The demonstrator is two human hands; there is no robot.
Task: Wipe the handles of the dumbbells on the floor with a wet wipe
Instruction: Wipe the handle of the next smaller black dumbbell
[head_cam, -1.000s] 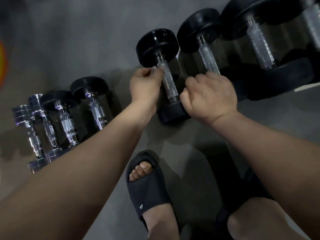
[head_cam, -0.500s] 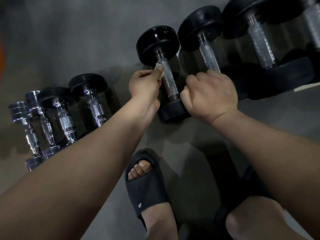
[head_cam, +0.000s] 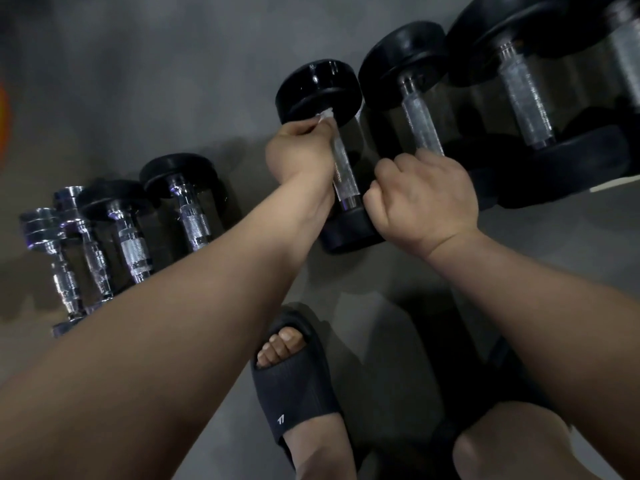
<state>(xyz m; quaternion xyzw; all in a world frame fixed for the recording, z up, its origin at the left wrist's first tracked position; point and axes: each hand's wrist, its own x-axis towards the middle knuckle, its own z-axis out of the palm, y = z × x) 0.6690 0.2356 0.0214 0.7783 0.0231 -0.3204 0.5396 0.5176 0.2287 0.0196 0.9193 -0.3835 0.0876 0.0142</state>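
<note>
Left hand [head_cam: 301, 150] is pinching the wipe [head_cam: 325, 116] in its grip at the handle's [head_cam: 343, 171] top, the dumbbell [head_cam: 318, 88] lying on the floor [head_cam: 173, 81]. Right hand [head_cam: 429, 199] is curling beside the handle; I cannot tell what its grip holds. The next move is probably calling for a downward stroke.

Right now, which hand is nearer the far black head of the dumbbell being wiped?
Left. The left hand pinches the wet wipe on the handle right against the far head; the right hand is curled at the handle's near end, by the near head.
</note>
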